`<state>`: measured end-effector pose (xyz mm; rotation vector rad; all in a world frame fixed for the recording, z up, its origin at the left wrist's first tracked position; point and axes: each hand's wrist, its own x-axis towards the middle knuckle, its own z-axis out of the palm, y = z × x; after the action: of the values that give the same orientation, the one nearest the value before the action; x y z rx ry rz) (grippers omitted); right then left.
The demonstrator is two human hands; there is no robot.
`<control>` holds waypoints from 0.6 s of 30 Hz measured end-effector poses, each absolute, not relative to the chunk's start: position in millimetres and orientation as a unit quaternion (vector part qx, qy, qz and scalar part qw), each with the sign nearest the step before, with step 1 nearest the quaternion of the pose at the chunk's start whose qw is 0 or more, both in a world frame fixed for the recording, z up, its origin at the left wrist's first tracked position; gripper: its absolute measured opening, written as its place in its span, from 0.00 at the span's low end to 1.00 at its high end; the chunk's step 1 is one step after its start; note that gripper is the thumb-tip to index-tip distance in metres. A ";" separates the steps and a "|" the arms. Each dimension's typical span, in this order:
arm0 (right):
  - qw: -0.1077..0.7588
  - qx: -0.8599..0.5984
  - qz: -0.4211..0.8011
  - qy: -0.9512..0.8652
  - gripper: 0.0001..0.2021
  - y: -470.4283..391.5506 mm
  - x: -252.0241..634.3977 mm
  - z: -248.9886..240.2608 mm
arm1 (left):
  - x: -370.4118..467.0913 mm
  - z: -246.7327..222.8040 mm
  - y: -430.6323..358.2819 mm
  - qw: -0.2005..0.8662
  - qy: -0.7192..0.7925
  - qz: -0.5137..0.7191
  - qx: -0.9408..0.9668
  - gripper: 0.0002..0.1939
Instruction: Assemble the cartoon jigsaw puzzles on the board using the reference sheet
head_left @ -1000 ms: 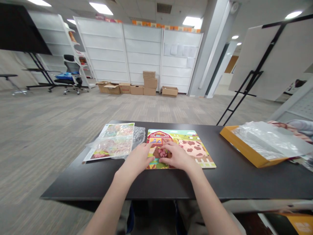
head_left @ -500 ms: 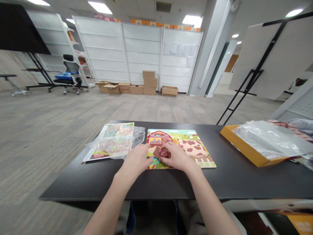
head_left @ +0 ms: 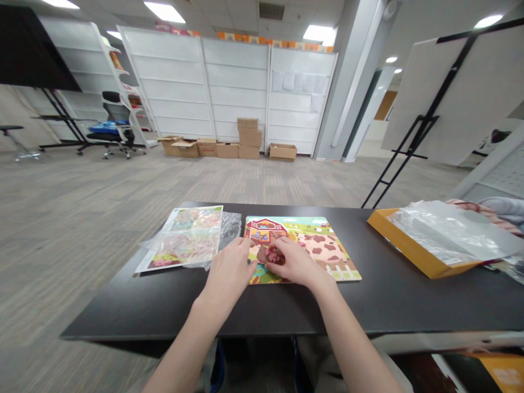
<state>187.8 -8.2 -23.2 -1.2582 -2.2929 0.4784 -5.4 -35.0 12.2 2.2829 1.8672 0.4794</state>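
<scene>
A farm picture board with a red barn and a brown-spotted cow lies flat before me on the black table. Over its lower middle, my right hand curls its thumb and fingers around a small pinkish-brown piece, whose exact kind I cannot make out. My left hand rests at the board's left edge, thumb and forefinger apart, with nothing visible between them. Between the two hands a flat brown patch shows; whether it is printed or loose is unclear. My fingers cover part of the barn.
Left of the board lies a printed sheet under a clear plastic bag. On the right, an orange-yellow box holds clear plastic wrapping. The black table ends close in front of my body.
The view shifts slightly. Both hands stay almost in place over the board, and the small piece remains in my right fingers.
</scene>
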 end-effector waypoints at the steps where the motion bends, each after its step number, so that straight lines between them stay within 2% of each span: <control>1: 0.242 -0.456 0.174 -0.839 0.09 -7.7 188.2 -24.3 | -7.1 9.6 -33.5 0.088 0.616 0.179 0.762 0.14; 9: 0.244 -0.454 0.179 -0.838 0.10 -6.9 188.5 -24.7 | -13.5 -10.2 -9.6 0.211 0.573 0.352 0.710 0.15; 14: 0.236 -0.458 0.184 -0.837 0.09 -7.2 187.2 -21.4 | -11.9 -13.3 2.4 0.276 0.572 0.341 0.693 0.20; 18: 0.231 -0.463 0.178 -0.837 0.10 -6.4 187.1 -23.7 | -6.4 -17.2 10.6 0.260 0.557 0.337 0.714 0.24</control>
<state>187.1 -6.4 -23.7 -1.2725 -2.3009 0.4888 -6.4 10.6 -17.2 1.9334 1.5075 0.9115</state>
